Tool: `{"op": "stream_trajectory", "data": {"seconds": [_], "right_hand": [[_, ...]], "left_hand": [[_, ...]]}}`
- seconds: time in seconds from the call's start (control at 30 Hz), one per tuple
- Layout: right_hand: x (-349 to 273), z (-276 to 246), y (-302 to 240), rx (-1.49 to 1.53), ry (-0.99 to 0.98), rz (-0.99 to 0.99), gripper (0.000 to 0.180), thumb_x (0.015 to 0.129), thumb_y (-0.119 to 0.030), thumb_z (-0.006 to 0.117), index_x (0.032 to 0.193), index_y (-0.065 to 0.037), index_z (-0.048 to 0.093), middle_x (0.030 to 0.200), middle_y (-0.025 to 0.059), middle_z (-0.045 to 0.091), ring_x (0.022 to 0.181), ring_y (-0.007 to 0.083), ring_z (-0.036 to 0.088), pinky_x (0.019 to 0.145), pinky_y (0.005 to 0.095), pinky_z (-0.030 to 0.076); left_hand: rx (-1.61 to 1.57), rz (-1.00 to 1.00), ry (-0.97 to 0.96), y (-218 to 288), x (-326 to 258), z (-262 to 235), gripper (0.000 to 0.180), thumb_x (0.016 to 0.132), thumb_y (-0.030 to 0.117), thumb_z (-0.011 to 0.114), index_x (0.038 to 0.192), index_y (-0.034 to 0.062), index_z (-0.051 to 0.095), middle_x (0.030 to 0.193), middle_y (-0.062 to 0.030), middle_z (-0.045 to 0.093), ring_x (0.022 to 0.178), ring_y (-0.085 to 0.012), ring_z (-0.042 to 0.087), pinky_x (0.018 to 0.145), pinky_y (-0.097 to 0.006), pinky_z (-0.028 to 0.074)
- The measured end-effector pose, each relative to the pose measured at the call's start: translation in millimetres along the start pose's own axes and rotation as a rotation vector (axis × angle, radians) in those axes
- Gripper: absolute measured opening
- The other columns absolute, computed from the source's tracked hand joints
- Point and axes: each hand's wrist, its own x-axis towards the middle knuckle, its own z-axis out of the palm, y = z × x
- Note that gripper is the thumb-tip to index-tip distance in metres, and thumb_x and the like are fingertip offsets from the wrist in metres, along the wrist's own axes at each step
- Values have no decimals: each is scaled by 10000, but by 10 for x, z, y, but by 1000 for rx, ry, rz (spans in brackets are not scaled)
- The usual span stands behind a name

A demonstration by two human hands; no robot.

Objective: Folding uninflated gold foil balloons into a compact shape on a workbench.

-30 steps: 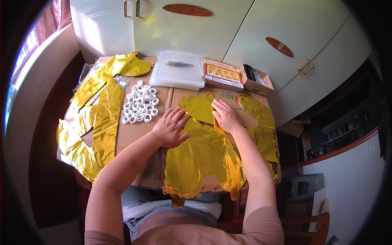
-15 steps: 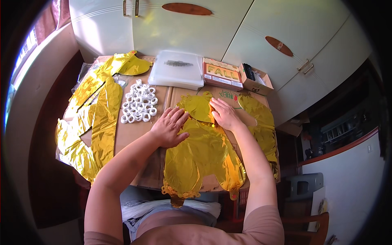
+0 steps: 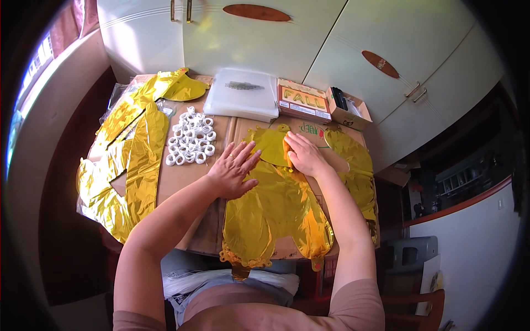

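A flat gold foil balloon (image 3: 263, 204), apparently letter-shaped, lies uninflated on brown cardboard in front of me. Over its left upper edge is my left hand (image 3: 234, 168), open with fingers spread; whether it touches the foil, I cannot tell. On the upper right part, my right hand (image 3: 305, 154) rests with its fingers stretched out, beside a folded, shiny orange-looking strip of foil (image 3: 287, 153). Small tabs stick out along the balloon's lower edge, which reaches over the table edge. Part of the foil is hidden beneath my hands.
More gold foil balloons (image 3: 144, 165) lie at the left, another (image 3: 353, 165) at the right. Several white string coils (image 3: 190, 138) sit left of centre. Behind are a stack of clear plastic bags (image 3: 241, 95), a printed box (image 3: 303, 100) and an open carton (image 3: 349, 110). White cabinets (image 3: 265, 44) close off the back.
My left hand has shifted slightly up and right, its fingers now spread wider. My right hand stays almost where it was on the foil.
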Motion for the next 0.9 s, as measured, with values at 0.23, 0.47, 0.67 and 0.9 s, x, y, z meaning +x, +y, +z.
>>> {"op": "stream_trajectory", "data": {"seconds": [0.23, 0.47, 0.67, 0.9], "right_hand": [[-43, 43, 3, -57, 12, -33, 523, 989, -290, 456, 1470, -85, 446, 1573, 131, 386, 1448, 329, 351, 1184, 466, 284], [-83, 62, 64, -57, 7, -53, 578, 997, -373, 477, 1504, -102, 417, 1592, 126, 356, 1469, 331, 310, 1196, 462, 259], [-298, -58, -2, -71, 6, -89, 612, 983, -440, 509, 1500, -123, 431, 1595, 142, 344, 1475, 336, 300, 1205, 483, 238], [-496, -97, -104, 40, 105, -101, 518, 991, -381, 545, 1422, -94, 528, 1521, 155, 457, 1430, 343, 386, 1188, 482, 275]], "left_hand": [[72, 123, -52, -4, 117, -99, 784, 935, 519, 525, 1537, 54, 334, 1613, -168, 289, 1506, -337, 241, 1233, -534, 101], [-45, 89, -149, -105, 88, -27, 774, 958, 521, 493, 1535, 35, 320, 1582, -189, 341, 1500, -336, 258, 1229, -515, 134], [-74, 87, -142, -96, 94, -26, 761, 959, 515, 496, 1537, 52, 323, 1580, -189, 343, 1496, -337, 269, 1218, -518, 167], [-27, 80, -158, -102, 74, -38, 772, 980, 547, 433, 1549, 42, 297, 1601, -175, 314, 1505, -324, 252, 1228, -503, 148]]}}
